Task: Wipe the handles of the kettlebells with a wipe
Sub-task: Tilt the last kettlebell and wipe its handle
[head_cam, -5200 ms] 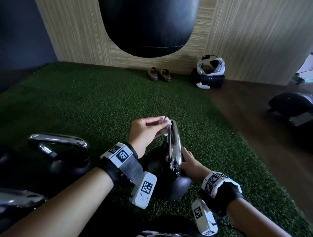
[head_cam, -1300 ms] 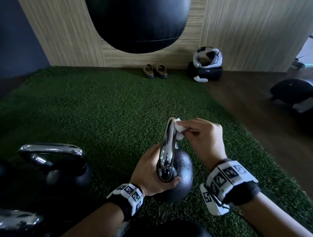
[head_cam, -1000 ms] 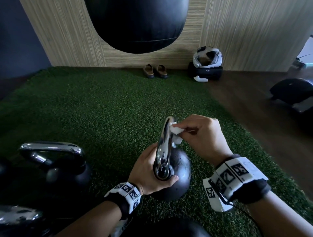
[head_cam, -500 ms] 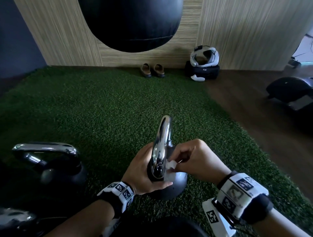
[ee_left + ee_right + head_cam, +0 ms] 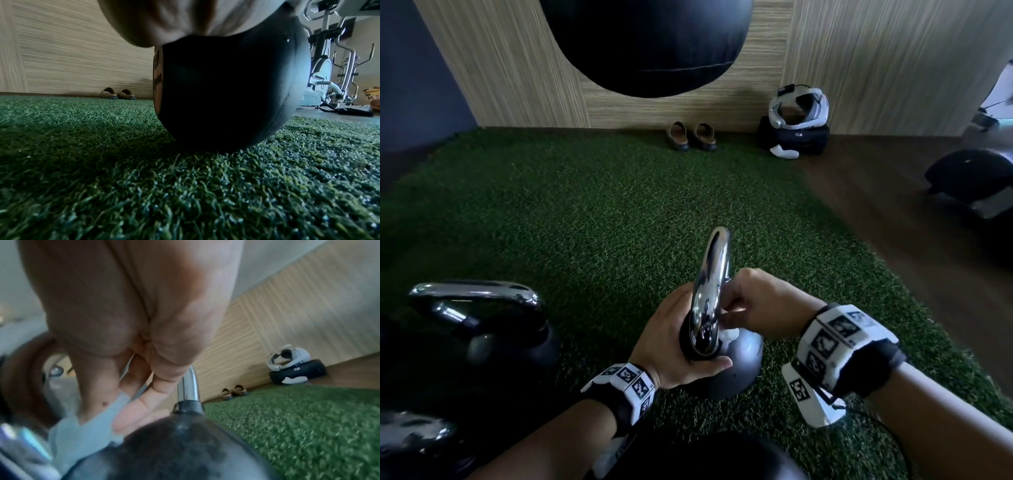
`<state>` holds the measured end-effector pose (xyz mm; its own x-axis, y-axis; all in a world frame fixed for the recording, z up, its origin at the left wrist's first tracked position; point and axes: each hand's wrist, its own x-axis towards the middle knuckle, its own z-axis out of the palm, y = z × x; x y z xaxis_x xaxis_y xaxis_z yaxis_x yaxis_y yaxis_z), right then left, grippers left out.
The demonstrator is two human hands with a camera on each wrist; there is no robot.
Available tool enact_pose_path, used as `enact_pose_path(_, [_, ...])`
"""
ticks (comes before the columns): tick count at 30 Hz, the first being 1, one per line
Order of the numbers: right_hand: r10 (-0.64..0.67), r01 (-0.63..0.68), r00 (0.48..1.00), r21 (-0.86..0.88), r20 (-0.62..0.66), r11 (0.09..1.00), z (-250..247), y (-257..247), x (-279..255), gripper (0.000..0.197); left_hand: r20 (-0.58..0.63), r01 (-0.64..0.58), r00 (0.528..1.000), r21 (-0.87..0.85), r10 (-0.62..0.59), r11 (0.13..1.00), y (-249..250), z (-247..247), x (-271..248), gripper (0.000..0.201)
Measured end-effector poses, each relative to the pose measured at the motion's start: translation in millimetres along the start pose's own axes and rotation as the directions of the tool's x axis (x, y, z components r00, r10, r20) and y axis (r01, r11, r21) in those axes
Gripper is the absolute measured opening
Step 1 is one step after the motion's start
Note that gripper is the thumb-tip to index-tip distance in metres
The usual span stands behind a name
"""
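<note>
Kettlebell in work: the black round kettlebell with a polished chrome loop handle (image 5: 726, 366) stands on the green artificial turf (image 5: 592, 212), near the lower middle of the head view, its handle edge-on to the camera.
Handle: the chrome loop handle (image 5: 710, 291) rises upright from the black body; its far post enters a black collar, seen in the right wrist view (image 5: 188, 395).
Left hand: the left hand (image 5: 674, 346) wraps the near lower end of the handle and the top of the body, thumb lying across the front; its grip is closed around the kettlebell, steadying it.
Right hand: the right hand (image 5: 760, 308) sits on the right side of the handle, low down near the body, fingers curled, its grip pinching the wipe.
Wipe: the small white crumpled wipe (image 5: 727, 334) shows between the right fingers and the foot of the handle, touching the top of the black body; in the right wrist view it hangs pale from the fingertips (image 5: 88, 426).
Other kettlebells: a second black kettlebell with a chrome handle (image 5: 482, 318) stands to the left, well apart; a third chrome handle (image 5: 410, 435) shows at the lower left corner.
Surroundings: a black hanging punching bag (image 5: 647, 44) overhead, a pair of brown slippers (image 5: 691, 137) by the wood-grain wall, a white headset on a black case (image 5: 796, 120).
</note>
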<state>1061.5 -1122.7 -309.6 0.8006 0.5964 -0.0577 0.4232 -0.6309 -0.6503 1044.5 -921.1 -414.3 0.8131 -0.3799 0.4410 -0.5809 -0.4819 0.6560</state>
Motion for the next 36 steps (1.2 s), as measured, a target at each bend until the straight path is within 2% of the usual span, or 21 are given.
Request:
enact_pose_path(5, [-0.068, 0.058, 0.997, 0.250, 0.033, 0.967, -3.1, 8.4, -2.2, 0.011, 0.022, 0.065, 0.998, 0.031, -0.065, 0.997, -4.8, 2.0, -1.2, 0.099])
enact_pose_path(9, [-0.084, 0.071, 0.996, 0.299, 0.031, 0.952, 3.6, 14.3, -1.1, 0.012, 0.028, 0.083, 0.996, 0.043, -0.084, 0.996, -4.3, 0.9, -1.2, 0.101])
enact_pose_path(11, [-0.080, 0.063, 0.996, 0.404, 0.025, 0.912, 5.1, 16.2, -3.3, 0.017, 0.031, 0.085, 0.996, 0.036, -0.086, 0.996, -3.8, 1.1, -1.7, 0.103])
enact_pose_path(16, [-0.004, 0.009, 1.000, 0.777, -0.008, 0.629, 10.4, 19.5, -8.5, 0.040, 0.028, 0.042, 0.999, 0.026, -0.043, 0.999, -5.2, 1.4, -0.3, 0.106])
enact_pose_path(19, [0.137, 0.017, 0.987, 0.916, -0.078, 0.401, 9.7, 17.1, -2.3, 0.019, 0.009, 0.032, 0.999, 0.041, -0.032, 0.999, -4.8, 2.2, -0.3, 0.108])
enact_pose_path(20, [0.155, 0.031, 0.984, 0.935, -0.091, 0.354, 9.2, 15.6, -1.3, 0.015, 0.006, 0.034, 0.999, 0.046, -0.034, 0.998, -4.7, 2.8, -0.7, 0.108])
enact_pose_path(21, [0.161, 0.030, 0.983, 0.939, -0.090, 0.344, 9.2, 14.6, -1.0, 0.013, 0.007, 0.033, 0.999, 0.047, -0.033, 0.998, -5.0, 3.2, -1.1, 0.107])
enact_pose_path(23, [0.173, 0.014, 0.980, 0.903, -0.097, 0.429, 9.3, 10.6, -3.4, 0.015, 0.015, 0.031, 0.999, 0.041, -0.032, 0.999, -5.7, 3.1, -1.2, 0.107])
enact_pose_path(25, [0.196, 0.056, 0.963, 0.845, -0.187, 0.532, 11.4, 8.0, -4.9, 0.022, 0.026, 0.047, 0.999, 0.035, -0.048, 0.998, -5.7, 2.4, -0.8, 0.109])
enact_pose_path(26, [0.224, 0.094, 0.941, 0.828, -0.256, 0.553, 12.6, 7.5, -3.8, 0.026, 0.025, 0.056, 0.998, 0.035, -0.057, 0.998, -5.9, 2.3, -0.9, 0.109])
enact_pose_path(28, [0.289, 0.164, 0.864, 0.772, -0.413, 0.614, 14.2, 7.7, 3.5, 0.030, 0.026, 0.068, 0.997, 0.046, -0.070, 0.997, -5.8, 2.0, -1.4, 0.110])
enact_pose_path(30, [0.318, 0.167, 0.774, 0.662, -0.547, 0.731, 14.8, 8.5, 12.4, 0.026, 0.023, 0.067, 0.997, 0.060, -0.068, 0.996, -6.1, 1.9, -2.1, 0.113])
enact_pose_path(31, [0.316, 0.157, 0.747, 0.617, -0.585, 0.771, 14.8, 7.9, 15.0, 0.024, 0.019, 0.064, 0.998, 0.060, -0.065, 0.996, -6.4, 2.1, -2.3, 0.114])
enact_pose_path(36, [0.300, 0.098, 0.715, 0.515, -0.632, 0.852, 13.1, 3.5, 10.2, 0.021, 0.013, 0.052, 0.999, 0.045, -0.053, 0.998, -7.1, 2.4, -0.7, 0.113])
